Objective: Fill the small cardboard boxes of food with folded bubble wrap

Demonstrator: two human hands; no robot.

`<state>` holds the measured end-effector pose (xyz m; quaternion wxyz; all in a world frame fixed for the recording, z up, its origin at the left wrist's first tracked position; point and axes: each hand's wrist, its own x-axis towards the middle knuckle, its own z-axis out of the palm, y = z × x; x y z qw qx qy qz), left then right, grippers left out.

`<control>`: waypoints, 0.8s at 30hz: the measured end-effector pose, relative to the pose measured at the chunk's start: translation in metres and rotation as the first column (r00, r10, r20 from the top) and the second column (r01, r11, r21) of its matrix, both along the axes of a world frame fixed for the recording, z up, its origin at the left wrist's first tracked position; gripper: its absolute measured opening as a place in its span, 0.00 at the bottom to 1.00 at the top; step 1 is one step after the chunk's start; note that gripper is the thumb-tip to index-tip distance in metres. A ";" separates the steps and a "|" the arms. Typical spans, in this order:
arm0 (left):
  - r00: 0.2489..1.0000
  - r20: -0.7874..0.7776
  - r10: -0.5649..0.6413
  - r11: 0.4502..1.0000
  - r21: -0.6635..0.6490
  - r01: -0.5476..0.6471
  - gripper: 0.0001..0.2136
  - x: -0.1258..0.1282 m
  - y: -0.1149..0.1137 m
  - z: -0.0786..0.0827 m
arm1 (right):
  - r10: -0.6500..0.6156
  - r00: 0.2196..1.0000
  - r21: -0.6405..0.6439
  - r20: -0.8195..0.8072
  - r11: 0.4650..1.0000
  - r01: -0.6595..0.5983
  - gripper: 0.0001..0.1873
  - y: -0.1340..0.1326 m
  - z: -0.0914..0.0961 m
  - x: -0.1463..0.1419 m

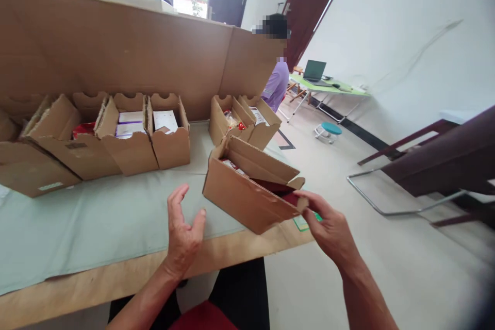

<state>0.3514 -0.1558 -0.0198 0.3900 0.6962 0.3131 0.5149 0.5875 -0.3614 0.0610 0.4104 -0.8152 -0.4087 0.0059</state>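
Observation:
A brown cardboard box (240, 193) with an open top stands at an angle near the table's front edge. My right hand (328, 224) grips the rim at its near right end, thumb outside and fingers over the edge. Inside the box, something dark red and a printed white-and-red item partly show; the rest is hidden by the walls. To the left of the box, my left hand (184, 234) hovers over the cloth with fingers curved apart, touching nothing.
Several open cardboard boxes (170, 149) line the back left; two more (266, 136) stand behind the gripped one. A tall cardboard panel (147, 46) rises behind them. A pale green cloth (116, 216) covers the wooden table (77, 289). Beyond are a person in purple (276, 85) and a stool (328, 130).

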 end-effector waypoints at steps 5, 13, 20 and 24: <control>0.965 -0.032 -0.259 0.948 -0.198 0.248 0.33 0.027 0.002 -0.014 | -0.036 0.936 0.163 -0.349 0.982 0.098 0.37 -0.054 -0.046 -0.010; 0.906 -0.018 -0.424 0.884 -0.228 0.409 0.38 0.062 -0.007 -0.031 | -0.049 0.956 0.169 -0.289 0.980 0.102 0.25 0.006 -0.071 0.004; 0.936 -0.006 -0.352 0.919 -0.191 0.344 0.42 0.112 0.018 -0.012 | 0.135 0.934 0.329 -0.330 0.944 -0.020 0.29 0.076 -0.057 0.094; 0.924 -0.089 -0.371 0.905 -0.258 0.338 0.40 0.111 0.023 -0.019 | 0.156 0.914 0.361 -0.375 0.933 -0.011 0.31 0.102 -0.070 0.108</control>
